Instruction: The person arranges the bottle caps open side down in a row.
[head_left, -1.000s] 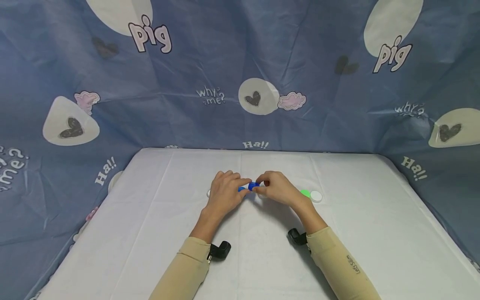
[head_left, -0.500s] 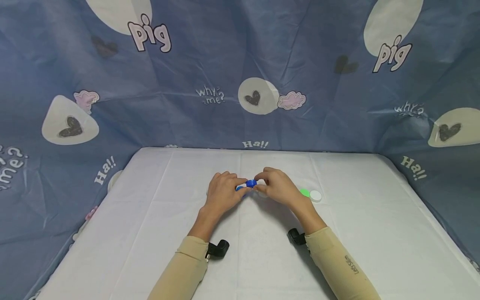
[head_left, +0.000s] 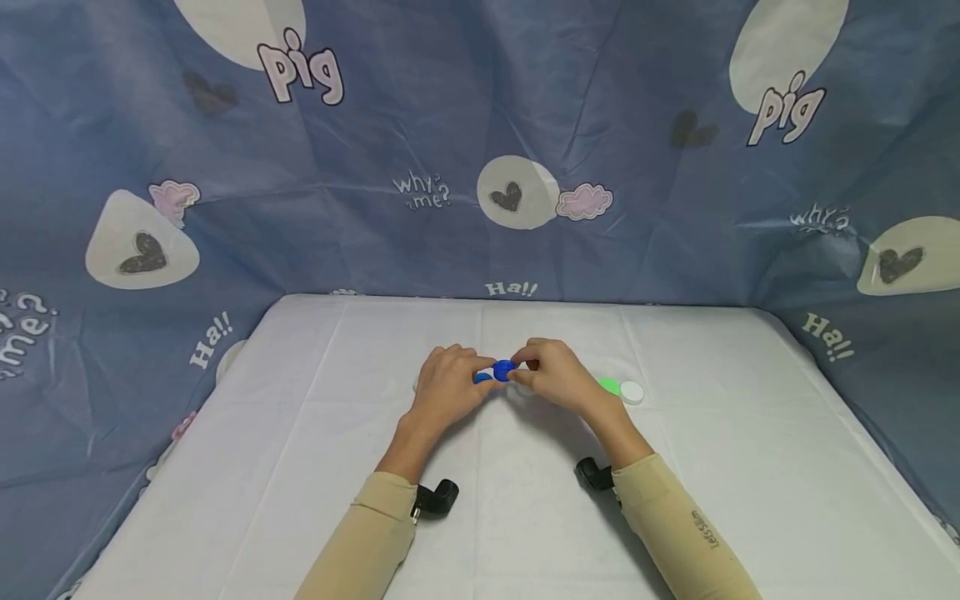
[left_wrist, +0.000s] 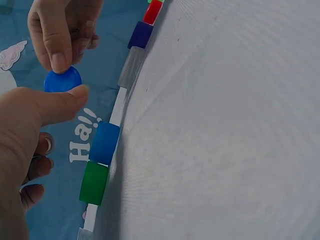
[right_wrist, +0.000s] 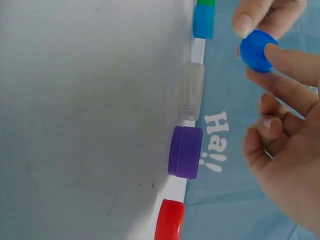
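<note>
Both hands hold one round blue bottle cap (head_left: 503, 370) above the table's middle. My left hand (head_left: 448, 385) pinches its left side between thumb and forefinger; the other fingers fold in loosely. From the opposite side, the thumb and forefinger of my right hand (head_left: 557, 375) pinch it too. In the right wrist view the cap's flat face (right_wrist: 256, 51) shows, with the right thumb against its edge. Behind and below the hands, a row of caps stands on the table: a green cap (left_wrist: 94, 183), a lighter blue cap (left_wrist: 104, 143), a clear cap (right_wrist: 192, 91) and a purple cap (right_wrist: 185, 152).
The row goes on to the right with a red cap (right_wrist: 170, 221), a bright green cap (head_left: 610, 386) and a white cap (head_left: 632, 392). A white cloth (head_left: 540, 525) covers the table. A blue printed curtain (head_left: 360, 233) hangs behind it.
The blue cap has turned between the fingers and shifted slightly left, rising a little and then dipping. Both hands keep their pinch and have barely moved. The row of caps stays put.
</note>
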